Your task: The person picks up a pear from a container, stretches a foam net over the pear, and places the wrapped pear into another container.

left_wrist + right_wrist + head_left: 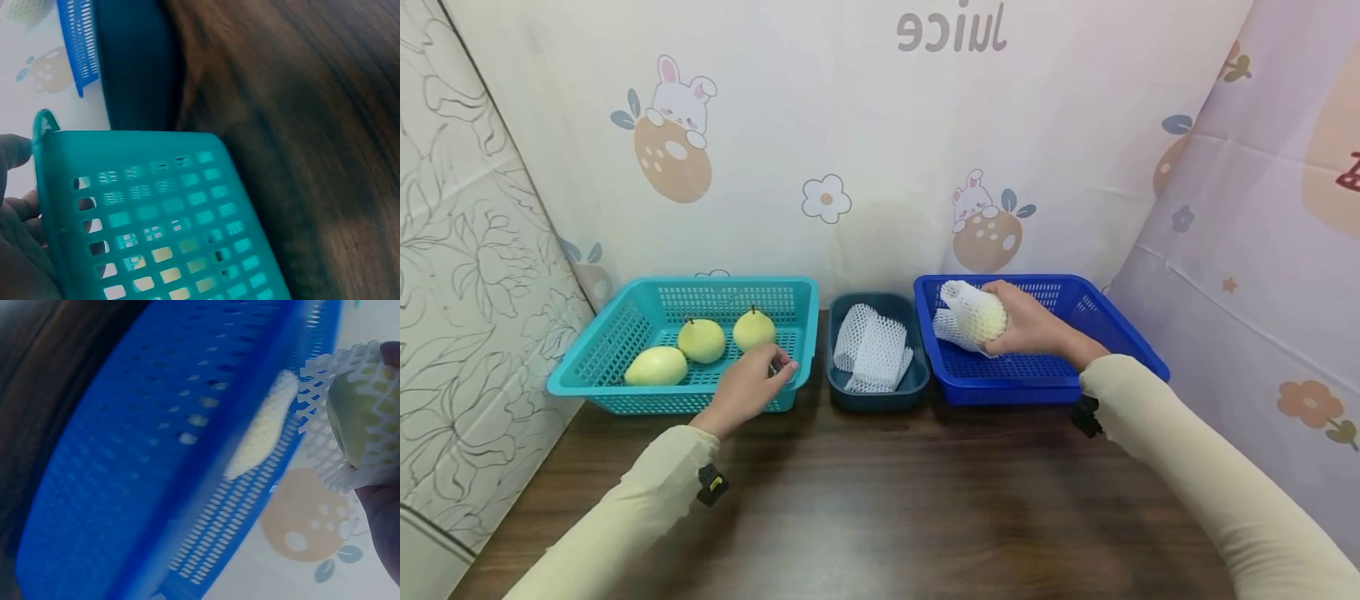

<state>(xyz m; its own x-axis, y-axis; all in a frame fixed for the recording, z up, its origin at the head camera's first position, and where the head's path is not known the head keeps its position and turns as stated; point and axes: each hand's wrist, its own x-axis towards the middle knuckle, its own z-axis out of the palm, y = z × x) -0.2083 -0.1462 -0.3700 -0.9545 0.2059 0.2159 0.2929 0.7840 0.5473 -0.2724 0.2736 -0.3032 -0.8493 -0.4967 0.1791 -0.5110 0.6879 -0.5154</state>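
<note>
In the head view, a netted pear (pixel 985 319) is being held by the right hand (pixel 1033 323) over the left part of the blue basket (pixel 1022 390), its grip being clamped around the fruit, and a second white net (pixel 951 327) is being held in that basket. The left hand (pixel 743 392) is being poised over the front right of the teal basket (pixel 602 390), its grip being kept apart and nothing being pinched. Three bare pears (pixel 702 342) are being contained there, the rightmost lying just behind the left hand. Between the baskets, loose foam nets (pixel 878 350) are being held by a dark tub (pixel 880 402), and all three containers are being supported by the brown table (pixel 880 492). In the left wrist view, the left thumb and fingers are being shown apart beside the teal basket's rim; whether it is being touched cannot be told. In the right wrist view, the netted pear is being gripped outside the blue basket's outline, while pale yellow is being revealed through the second white net.
</note>
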